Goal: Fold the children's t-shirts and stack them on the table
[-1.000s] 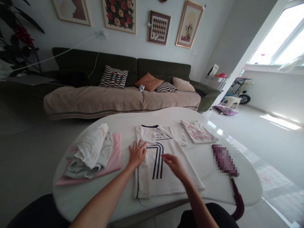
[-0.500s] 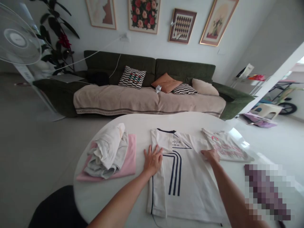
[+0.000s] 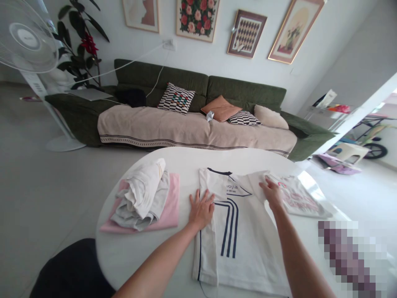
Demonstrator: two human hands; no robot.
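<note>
A white jersey (image 3: 235, 236) with dark stripes lies flat on the round white table (image 3: 145, 256), its left side folded in. My left hand (image 3: 201, 209) rests flat on that folded left edge, fingers spread. My right hand (image 3: 272, 193) lies on the jersey's right sleeve near the shoulder, fingers curled onto the cloth. Whether it grips the sleeve is unclear.
A heap of white, grey and pink clothes (image 3: 142, 200) sits on the table's left. A folded white shirt with pink print (image 3: 299, 198) lies at the right. A blurred dark object (image 3: 350, 252) is at the near right. Behind stand a green sofa (image 3: 192, 107) and a fan (image 3: 27, 41).
My right hand moved from the jersey's middle out to its right sleeve, then slightly up toward the shoulder. My left hand stayed pressed on the left fold. The camera turned left.
</note>
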